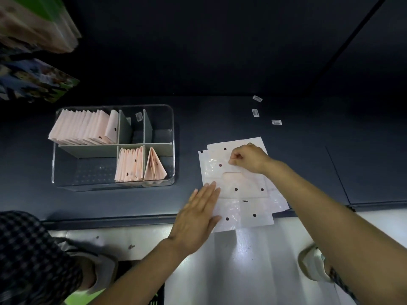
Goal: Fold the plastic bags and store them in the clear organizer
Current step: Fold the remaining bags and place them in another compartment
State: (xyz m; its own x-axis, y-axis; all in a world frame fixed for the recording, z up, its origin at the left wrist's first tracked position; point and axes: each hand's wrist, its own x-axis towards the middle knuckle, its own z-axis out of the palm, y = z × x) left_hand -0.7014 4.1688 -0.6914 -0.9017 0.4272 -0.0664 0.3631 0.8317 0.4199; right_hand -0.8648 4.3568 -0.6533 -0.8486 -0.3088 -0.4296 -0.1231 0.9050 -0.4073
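Observation:
A stack of flat, pale pink plastic bags (244, 190) with dark punched holes lies on the dark counter, its near end hanging over the counter's edge. My left hand (198, 216) lies flat with straight fingers on the stack's left side. My right hand (248, 158) pinches the far end of the top bag between thumb and curled fingers. Left of the stack stands the clear organizer (172, 150) with grey dividers. Folded pink bags (83, 128) fill its back left compartment, and more folded bags (130, 165) stand in two front compartments.
Three small white labels (255, 112) lie on the counter behind the stack. Colourful packages (33, 82) hang at the upper left. Below the counter edge I see a pale floor, a checked garment (28, 249) and a white shoe (312, 267).

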